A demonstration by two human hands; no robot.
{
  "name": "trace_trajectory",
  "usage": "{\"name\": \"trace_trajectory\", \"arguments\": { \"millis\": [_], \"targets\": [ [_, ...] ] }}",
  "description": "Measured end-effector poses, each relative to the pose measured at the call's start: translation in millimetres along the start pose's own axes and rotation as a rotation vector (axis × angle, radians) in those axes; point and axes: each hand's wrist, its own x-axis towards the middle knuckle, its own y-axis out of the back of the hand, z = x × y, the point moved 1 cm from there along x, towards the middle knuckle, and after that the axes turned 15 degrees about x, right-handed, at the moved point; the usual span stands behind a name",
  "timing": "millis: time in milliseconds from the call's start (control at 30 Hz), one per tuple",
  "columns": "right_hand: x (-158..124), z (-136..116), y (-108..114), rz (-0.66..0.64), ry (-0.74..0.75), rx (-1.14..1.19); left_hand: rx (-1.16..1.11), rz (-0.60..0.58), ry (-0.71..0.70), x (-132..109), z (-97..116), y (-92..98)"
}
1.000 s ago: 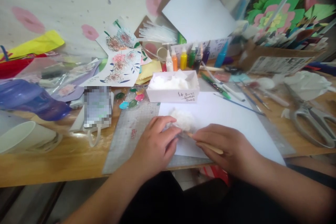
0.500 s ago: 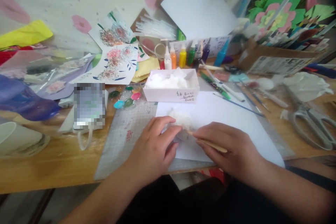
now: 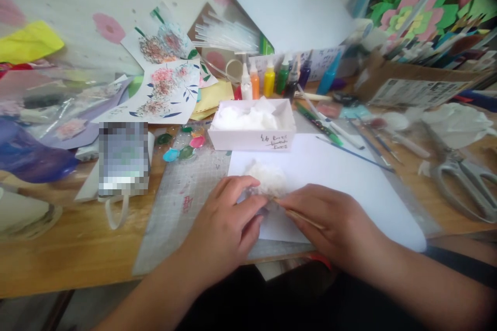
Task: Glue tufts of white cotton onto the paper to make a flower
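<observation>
A fluffy white tuft of cotton [image 3: 268, 175] lies on a white sheet of paper [image 3: 334, 165], in front of both hands. Curved round its near left side, my left hand [image 3: 225, 220] presses the tuft's edge with its fingertips. My right hand [image 3: 336, 220] pinches a thin wooden stick [image 3: 310, 219], held slantwise with its tip at the near edge of the cotton, close to my left fingers. The tip's exact contact is blurred. Just behind stands a white box [image 3: 250, 137] filled with white cotton [image 3: 246, 116].
Under the paper lies a grey cutting mat [image 3: 166, 217]. Paint bottles [image 3: 268, 83] stand behind the box, with a paint palette [image 3: 186, 152] to its left. Brushes [image 3: 349, 152] and scissors [image 3: 462, 181] lie right. A blurred-out phone-like object [image 3: 123, 158] and a paper cup [image 3: 23, 212] are left.
The view has shifted slightly. The stick's tip has moved a little left and nearer, and the stick lies lower in my right hand. More of the cotton shows; my left hand stays beside it.
</observation>
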Motion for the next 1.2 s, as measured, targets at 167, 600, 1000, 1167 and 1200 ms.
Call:
{"name": "trace_trajectory", "arguments": {
  "millis": [167,600,1000,1167,1200],
  "targets": [
    [0,1,-1,0.011,-0.054,-0.011,-0.014,0.028,-0.017,0,0,-0.1],
    [-16,-8,52,0.318,-0.083,-0.02,0.216,-0.002,-0.104,-3,3,2.0],
    [-44,-15,79,0.426,-0.055,-0.119,0.291,0.161,0.001,-1,21,11.3],
    [-53,-18,83,0.431,-0.044,-0.104,0.354,0.031,0.033,4,31,4.6],
    [-55,-19,84,0.43,-0.038,-0.102,0.343,0.033,0.04,4,32,3.8]
  ]
}}
